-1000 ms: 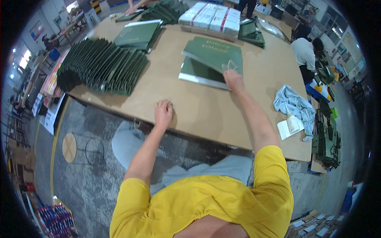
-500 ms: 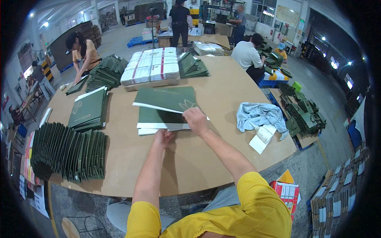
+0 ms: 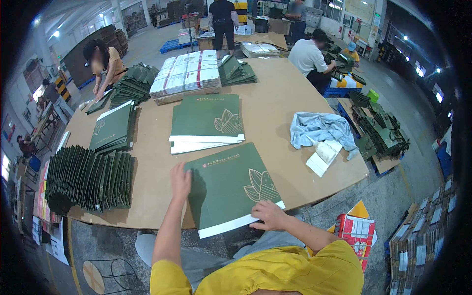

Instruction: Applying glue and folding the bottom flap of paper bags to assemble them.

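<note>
A flat dark green paper bag (image 3: 223,184) with a gold leaf print and a white strip along its near edge lies tilted in front of me, overhanging the table's front edge. At its left edge is my left hand (image 3: 181,182), fingers together and thumb against the side. My right hand (image 3: 268,215) is closed on the near right corner, over the white strip. Just beyond lies a stack of matching green bags (image 3: 206,115), white strips facing me.
Folded green bags (image 3: 91,179) stand fanned at left, with another pile (image 3: 114,129) behind. A strapped white bundle (image 3: 187,73) sits at the back. On the right are a light-blue cloth (image 3: 322,129) and a white bottle (image 3: 327,150). A co-worker (image 3: 105,64) bends over the far left corner.
The top green bag has come off the stack toward me and turned slightly. My right hand moved nearer with it; my left hand shifted left to its side edge.
</note>
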`<state>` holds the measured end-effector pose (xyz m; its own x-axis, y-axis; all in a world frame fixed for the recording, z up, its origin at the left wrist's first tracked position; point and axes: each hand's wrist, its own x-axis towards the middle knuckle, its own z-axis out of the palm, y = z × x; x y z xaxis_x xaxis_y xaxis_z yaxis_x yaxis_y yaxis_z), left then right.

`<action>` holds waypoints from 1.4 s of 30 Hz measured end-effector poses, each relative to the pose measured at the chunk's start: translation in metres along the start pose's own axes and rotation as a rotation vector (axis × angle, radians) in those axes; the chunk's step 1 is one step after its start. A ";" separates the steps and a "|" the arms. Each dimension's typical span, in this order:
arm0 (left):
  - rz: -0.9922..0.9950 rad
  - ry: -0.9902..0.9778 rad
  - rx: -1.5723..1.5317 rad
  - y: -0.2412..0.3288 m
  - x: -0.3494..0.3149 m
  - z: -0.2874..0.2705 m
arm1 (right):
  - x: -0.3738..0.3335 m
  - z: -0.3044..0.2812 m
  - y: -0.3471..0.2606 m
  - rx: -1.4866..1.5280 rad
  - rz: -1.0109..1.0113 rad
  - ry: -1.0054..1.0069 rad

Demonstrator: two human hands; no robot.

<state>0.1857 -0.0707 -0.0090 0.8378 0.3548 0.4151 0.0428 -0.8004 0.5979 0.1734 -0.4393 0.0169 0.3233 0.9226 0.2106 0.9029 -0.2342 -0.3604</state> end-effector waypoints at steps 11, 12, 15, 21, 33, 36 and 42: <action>-0.060 -0.372 0.474 0.028 0.042 0.046 | 0.010 0.026 0.013 -0.278 0.337 0.061; -0.057 -0.354 0.490 0.029 0.044 0.039 | 0.012 0.025 0.012 -0.273 0.332 0.073; -0.052 -0.334 0.521 0.036 0.051 0.029 | 0.010 0.022 0.011 -0.251 0.326 0.038; 0.142 -0.204 0.577 0.052 0.067 0.019 | 0.012 0.017 0.008 -0.239 0.356 0.000; -0.301 -0.491 0.282 -0.002 0.092 0.024 | 0.025 -0.005 0.033 -0.021 0.535 -0.006; -0.307 -0.691 0.066 0.005 0.095 0.028 | 0.027 -0.024 0.057 -0.221 0.703 0.165; -0.601 -0.664 -0.835 0.025 0.093 0.012 | 0.027 -0.111 0.067 0.555 0.532 0.264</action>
<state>0.2715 -0.0633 0.0365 0.9305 0.0499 -0.3629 0.3606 0.0485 0.9314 0.2742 -0.4642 0.0993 0.7884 0.6116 0.0670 0.3601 -0.3704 -0.8562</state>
